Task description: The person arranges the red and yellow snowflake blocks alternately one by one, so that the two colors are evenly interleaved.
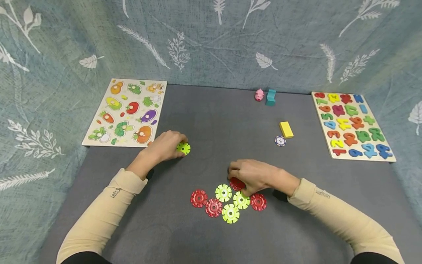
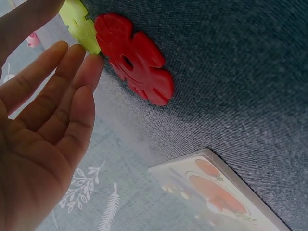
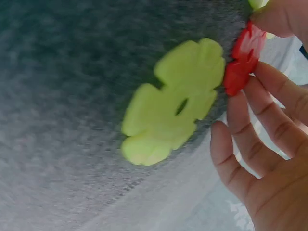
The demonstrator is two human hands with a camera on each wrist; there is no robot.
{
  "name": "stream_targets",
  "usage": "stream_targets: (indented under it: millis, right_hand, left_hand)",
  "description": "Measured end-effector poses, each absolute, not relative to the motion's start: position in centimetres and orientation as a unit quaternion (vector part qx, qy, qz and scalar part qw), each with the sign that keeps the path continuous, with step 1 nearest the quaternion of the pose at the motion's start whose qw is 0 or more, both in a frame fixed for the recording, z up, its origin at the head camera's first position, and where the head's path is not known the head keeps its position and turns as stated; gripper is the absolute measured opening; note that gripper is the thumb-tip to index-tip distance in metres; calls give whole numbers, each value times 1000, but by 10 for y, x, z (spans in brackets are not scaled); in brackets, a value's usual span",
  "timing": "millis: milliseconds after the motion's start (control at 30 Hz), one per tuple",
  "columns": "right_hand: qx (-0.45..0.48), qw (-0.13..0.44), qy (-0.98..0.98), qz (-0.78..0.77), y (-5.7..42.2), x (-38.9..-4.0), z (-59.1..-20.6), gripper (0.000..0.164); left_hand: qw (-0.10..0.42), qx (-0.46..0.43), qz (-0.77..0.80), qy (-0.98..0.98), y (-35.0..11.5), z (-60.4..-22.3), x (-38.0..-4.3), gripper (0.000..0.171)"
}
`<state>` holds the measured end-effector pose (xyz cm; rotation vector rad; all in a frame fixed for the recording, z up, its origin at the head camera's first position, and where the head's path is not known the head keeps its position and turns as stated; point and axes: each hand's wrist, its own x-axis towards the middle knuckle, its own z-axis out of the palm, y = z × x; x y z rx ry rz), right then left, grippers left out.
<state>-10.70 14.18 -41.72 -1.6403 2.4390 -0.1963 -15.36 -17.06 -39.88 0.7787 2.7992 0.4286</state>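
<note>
My left hand (image 1: 166, 145) pinches a lime-green notched plastic disc (image 1: 183, 148) by its edges, thumb opposite fingertips, beside the vegetable board. In the left wrist view a red notched disc (image 2: 134, 60) lies close to that green one; the head view hides it. My right hand (image 1: 253, 174) holds a red notched disc (image 1: 236, 184) between thumb and fingers. Near it in the right wrist view is a green disc (image 3: 175, 103). Around this hand lie green discs (image 1: 223, 193) and red discs (image 1: 213, 208), flat on the grey table in a loose cluster.
A vegetable peg puzzle (image 1: 125, 113) lies at the left and a number puzzle board (image 1: 354, 126) at the right. Toward the back are a pink pig figure (image 1: 259, 95), a teal block (image 1: 271, 98), a yellow block (image 1: 286, 129) and a poker chip (image 1: 280, 140). A leaf-patterned curtain (image 1: 211, 44) hangs behind.
</note>
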Motion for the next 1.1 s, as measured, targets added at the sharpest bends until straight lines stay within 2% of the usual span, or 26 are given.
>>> stream_targets:
  millis: [333,600,1100]
  right_hand:
    - [-553,92,825,-70,142,-112,-415,47]
    - [-526,105,837,-104,134,-132,-405,42]
    - [-489,143,854,-101,75,-182,-407,48]
  left_hand:
    - [102,268,153,946,-174,-399,-156,41]
    - [102,265,151,947,-175,-398,-157,41]
    - [98,262,157,947,-175,-401,-155,38]
